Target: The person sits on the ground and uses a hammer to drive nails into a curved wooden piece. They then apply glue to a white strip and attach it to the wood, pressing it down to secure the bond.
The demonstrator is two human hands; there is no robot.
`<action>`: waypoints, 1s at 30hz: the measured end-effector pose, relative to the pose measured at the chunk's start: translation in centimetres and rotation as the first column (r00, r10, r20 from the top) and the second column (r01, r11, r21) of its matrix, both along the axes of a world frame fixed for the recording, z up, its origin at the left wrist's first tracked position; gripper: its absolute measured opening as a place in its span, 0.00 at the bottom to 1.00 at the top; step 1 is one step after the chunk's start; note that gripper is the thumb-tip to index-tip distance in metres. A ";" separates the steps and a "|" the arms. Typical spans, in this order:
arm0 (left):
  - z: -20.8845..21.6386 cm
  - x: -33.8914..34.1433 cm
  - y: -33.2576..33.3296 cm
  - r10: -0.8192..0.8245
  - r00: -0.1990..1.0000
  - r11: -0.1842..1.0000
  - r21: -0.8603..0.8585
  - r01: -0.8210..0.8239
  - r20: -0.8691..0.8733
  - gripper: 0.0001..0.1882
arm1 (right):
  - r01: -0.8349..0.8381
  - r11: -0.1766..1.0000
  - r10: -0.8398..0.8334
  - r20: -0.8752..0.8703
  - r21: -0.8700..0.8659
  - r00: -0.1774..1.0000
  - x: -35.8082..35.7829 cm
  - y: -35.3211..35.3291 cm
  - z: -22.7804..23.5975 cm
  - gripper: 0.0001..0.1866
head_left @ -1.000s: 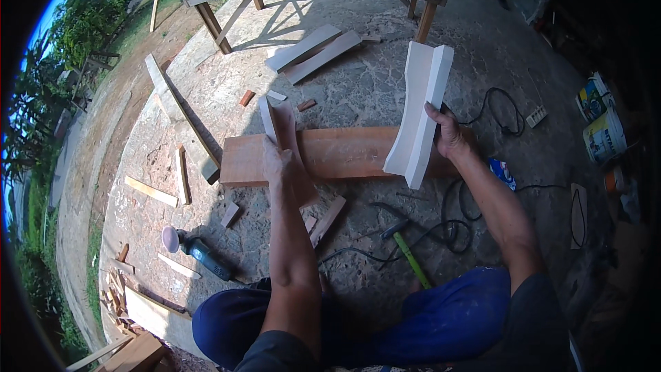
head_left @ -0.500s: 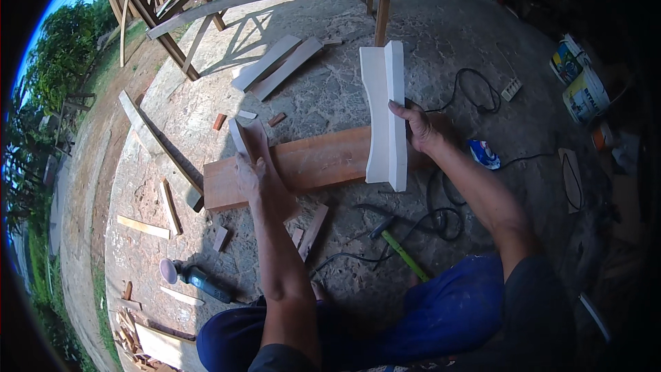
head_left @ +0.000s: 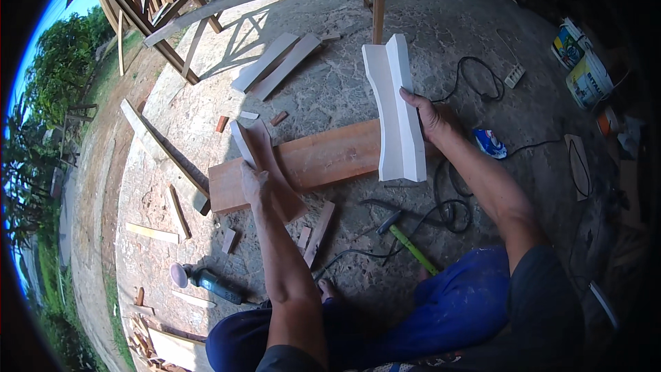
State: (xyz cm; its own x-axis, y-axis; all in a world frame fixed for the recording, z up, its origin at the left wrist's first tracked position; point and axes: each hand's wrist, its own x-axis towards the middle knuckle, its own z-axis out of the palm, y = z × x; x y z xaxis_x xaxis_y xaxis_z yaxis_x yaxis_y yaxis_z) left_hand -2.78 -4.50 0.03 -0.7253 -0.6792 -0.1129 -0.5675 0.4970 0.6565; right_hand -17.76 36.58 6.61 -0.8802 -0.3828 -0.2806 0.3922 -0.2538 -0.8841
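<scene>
My right hand [head_left: 430, 116] grips the long edge of a pale wooden bracket [head_left: 399, 114], two boards joined at an angle, one with a hollowed side. It is held up over the right part of a thick reddish-brown plank [head_left: 327, 157]. My left hand [head_left: 253, 182] is closed on the near side of a second curved wooden bracket [head_left: 265, 148], which stands at the plank's left part. The left fingers are partly hidden behind that piece. A green-handled hammer [head_left: 413, 249] lies on the floor between my arms.
A corded angle grinder [head_left: 219, 285] with a round disc lies at lower left. Loose boards [head_left: 286, 65] and offcuts are scattered around. A wooden trestle [head_left: 268, 1] stands at the back. Black cable [head_left: 447, 217], a power strip [head_left: 514, 76] and buckets [head_left: 587, 86] are at right.
The bracket in my right hand has tilted, its top leaning left and its lower end swinging right. My left hand stays on the other bracket. The whole view has shifted slightly.
</scene>
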 end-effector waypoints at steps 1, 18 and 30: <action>0.3 -0.1 -0.2 0.008 1.000 1.000 0.002 -0.008 0.020 0.33 | -0.003 1.000 0.003 0.001 0.001 1.000 0.3 -0.3 0.4 0.34; 5.2 -5.1 7.8 0.167 0.409 0.832 0.351 0.430 -0.897 0.24 | 0.094 0.994 -0.046 -0.554 0.059 0.831 2.7 -3.8 7.5 0.28; 3.9 -5.2 9.1 0.211 0.381 0.824 0.373 0.426 -0.900 0.13 | 0.107 0.992 -0.038 -0.637 0.071 0.770 3.3 -4.2 8.0 0.26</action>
